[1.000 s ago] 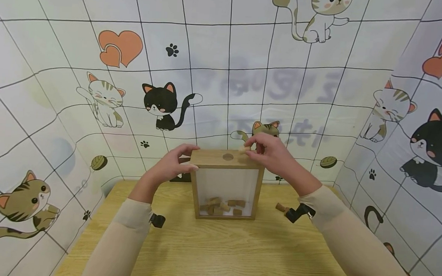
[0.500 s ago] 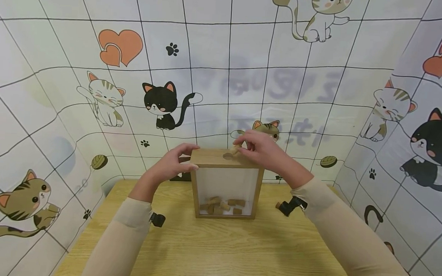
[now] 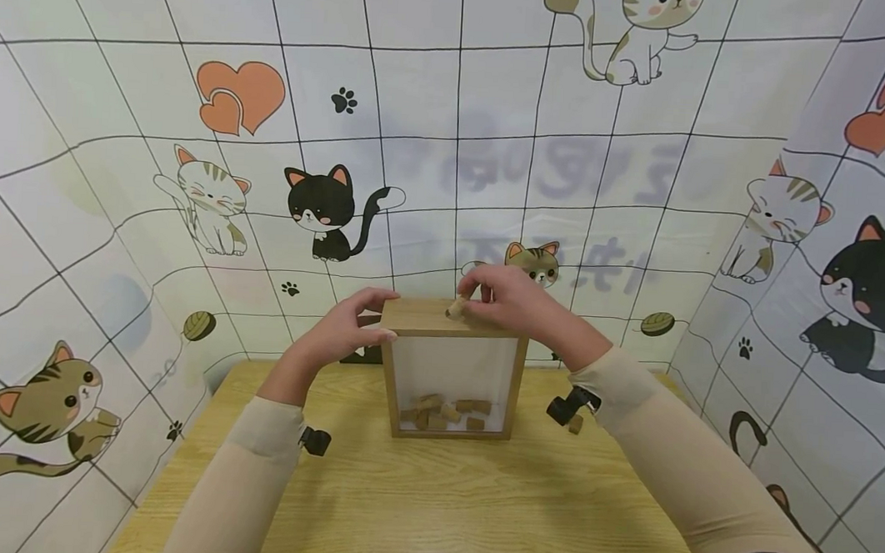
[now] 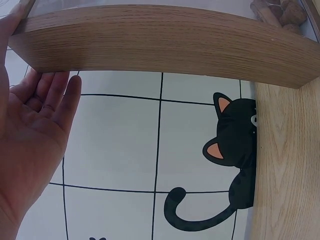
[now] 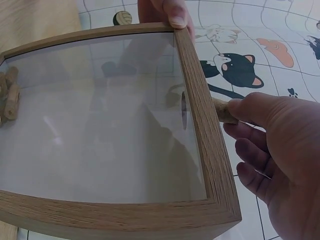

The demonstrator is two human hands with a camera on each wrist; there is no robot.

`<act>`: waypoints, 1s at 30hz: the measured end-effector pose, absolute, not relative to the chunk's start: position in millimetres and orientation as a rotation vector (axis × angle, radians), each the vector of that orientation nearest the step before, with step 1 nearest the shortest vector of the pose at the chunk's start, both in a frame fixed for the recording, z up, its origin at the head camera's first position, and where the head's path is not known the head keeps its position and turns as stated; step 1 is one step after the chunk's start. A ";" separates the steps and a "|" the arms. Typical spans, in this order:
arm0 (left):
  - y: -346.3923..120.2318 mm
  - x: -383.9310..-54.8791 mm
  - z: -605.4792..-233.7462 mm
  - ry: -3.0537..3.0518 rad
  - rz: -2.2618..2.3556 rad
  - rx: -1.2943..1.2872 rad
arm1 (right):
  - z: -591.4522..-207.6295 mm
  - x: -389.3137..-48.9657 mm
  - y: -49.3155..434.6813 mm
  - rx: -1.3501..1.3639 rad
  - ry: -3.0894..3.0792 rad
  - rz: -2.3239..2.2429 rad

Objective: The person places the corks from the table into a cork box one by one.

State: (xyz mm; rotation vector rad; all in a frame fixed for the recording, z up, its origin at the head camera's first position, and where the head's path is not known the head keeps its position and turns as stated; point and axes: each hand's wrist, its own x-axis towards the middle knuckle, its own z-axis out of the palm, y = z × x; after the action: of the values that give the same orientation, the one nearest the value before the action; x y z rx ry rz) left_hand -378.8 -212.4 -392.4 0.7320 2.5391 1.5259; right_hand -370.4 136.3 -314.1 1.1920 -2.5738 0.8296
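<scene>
A wooden frame box [image 3: 418, 317] with a clear front stands upright on the table, a round hole in its top. Several corks [image 3: 432, 415] lie at the bottom inside it. My left hand [image 3: 342, 330] grips the box's upper left corner, thumb in front and fingers behind. Above the hole, my right hand [image 3: 516, 304] pinches a cork [image 3: 455, 308] between thumb and forefinger. In the right wrist view this cork [image 5: 225, 111] sits tilted right by the top bar, outside the clear front; whether its end is inside the hole cannot be seen.
Another cork [image 3: 576, 424] lies on the wooden table [image 3: 431, 501] right of the box, partly behind the right wrist's camera [image 3: 573, 404]. A white cloth wall with cat prints [image 3: 318, 211] rises close behind the box and at both sides.
My right hand has moved left along the box's top, bringing its cork from beside the hole to over it and tilting it. My left hand has stayed in place.
</scene>
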 end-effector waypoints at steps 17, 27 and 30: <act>-211.1 -376.1 -392.3 2.523 1.547 0.727 | -317.8 -374.0 132.9 1.192 -2.588 0.800; -211.9 -374.6 -391.0 2.528 1.542 0.732 | -321.5 -376.2 132.4 1.207 -2.536 0.783; -211.1 -374.5 -391.1 2.525 1.546 0.730 | -321.8 -375.3 133.1 1.203 -2.527 0.800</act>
State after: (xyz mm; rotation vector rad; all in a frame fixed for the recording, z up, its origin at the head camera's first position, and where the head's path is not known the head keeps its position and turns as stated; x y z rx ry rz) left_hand -374.5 -211.1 -391.1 0.7303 2.5249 1.5456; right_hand -375.3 133.1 -321.8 1.2027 -2.5273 0.8002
